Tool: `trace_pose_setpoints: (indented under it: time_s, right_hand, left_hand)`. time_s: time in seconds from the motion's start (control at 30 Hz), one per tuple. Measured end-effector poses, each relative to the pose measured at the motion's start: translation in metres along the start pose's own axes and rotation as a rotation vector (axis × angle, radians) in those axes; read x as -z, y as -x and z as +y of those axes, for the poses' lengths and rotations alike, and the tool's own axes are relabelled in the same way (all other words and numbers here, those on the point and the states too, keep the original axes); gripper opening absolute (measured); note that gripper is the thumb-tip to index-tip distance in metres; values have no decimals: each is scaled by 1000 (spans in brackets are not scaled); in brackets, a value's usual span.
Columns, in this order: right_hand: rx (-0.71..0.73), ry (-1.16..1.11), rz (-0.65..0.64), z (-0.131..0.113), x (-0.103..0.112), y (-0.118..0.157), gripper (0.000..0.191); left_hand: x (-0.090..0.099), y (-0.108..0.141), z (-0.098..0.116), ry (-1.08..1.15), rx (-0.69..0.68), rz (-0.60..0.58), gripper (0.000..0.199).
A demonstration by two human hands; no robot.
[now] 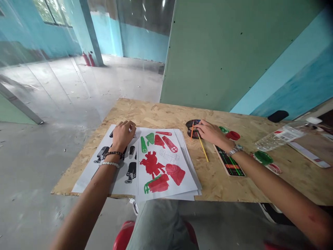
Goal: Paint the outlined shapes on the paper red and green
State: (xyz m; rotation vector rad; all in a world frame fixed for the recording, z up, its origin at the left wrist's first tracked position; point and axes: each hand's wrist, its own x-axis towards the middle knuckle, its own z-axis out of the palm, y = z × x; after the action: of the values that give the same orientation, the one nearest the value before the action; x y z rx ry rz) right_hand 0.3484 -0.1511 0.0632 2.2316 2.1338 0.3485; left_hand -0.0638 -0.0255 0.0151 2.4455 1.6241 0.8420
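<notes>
Bending loosely over the upper part of the sheet with black figures [119, 180], with the left hand [122, 133]: fingers curled and close together; cannot tell whether pinching anything. Just right of that, on the bench [140, 111], the painted sheet [156, 163], with red and green shapes, on a loose stack. Probably light, limp and easy to crease or slide; best taken by a bare white edge, clear of possibly damp paint.

Farther right, beyond the stack, at the dark palette [189, 126], the right hand [208, 132], fingers drawn together near the upper ends of the orange brush [192, 131] and the yellow brush [204, 150]. Too small to tell which brush, if either, is pinched. Likely light and stiff in the handle, thin enough to roll; best held partway along the shaft, away from the bristles.

Under the right wrist, the phone [232, 170]. Beyond the forearm, the small green pot [223, 129] beside the red pot [232, 135], apparently holding paint; cannot tell how full. Nearer the front, the larger green pot [263, 157], beside the red-smeared container [274, 169]. Behind, lying on its side, the clear bottle [281, 135], contents unclear; likely to dent if squeezed.
</notes>
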Motion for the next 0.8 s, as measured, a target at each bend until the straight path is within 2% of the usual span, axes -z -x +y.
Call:
trace_pose_setpoints:
  time_s: [0.1,0.17,0.27,0.43,0.53,0.73,0.8]
  right_hand:
    - [-160,-2,26,5,-2,29,43]
    - [-242,-5,-2,3,-9,52,34]
    - [-309,-30,-31,-5,-23,74,29]
    - [-369,-112,-11,-22,-39,70,41]
    - [-368,-211,22,-25,-42,64,41]
    - [-319,-554,166,-12,-42,70,23]
    - [-288,-718,223,-6,-39,73,28]
  left_hand:
    - [-6,0,-1,13,-40,-27,31]
    - [-12,0,-1,16,-58,-59,31]
    - [-19,1,0,13,-69,-106,32]
    - [-19,1,-1,16,-83,-151,33]
    - [-18,1,-1,28,-94,-163,32]
    - [-21,-1,-1,46,-89,-173,32]
    - [-21,-2,-1,56,-94,-176,32]
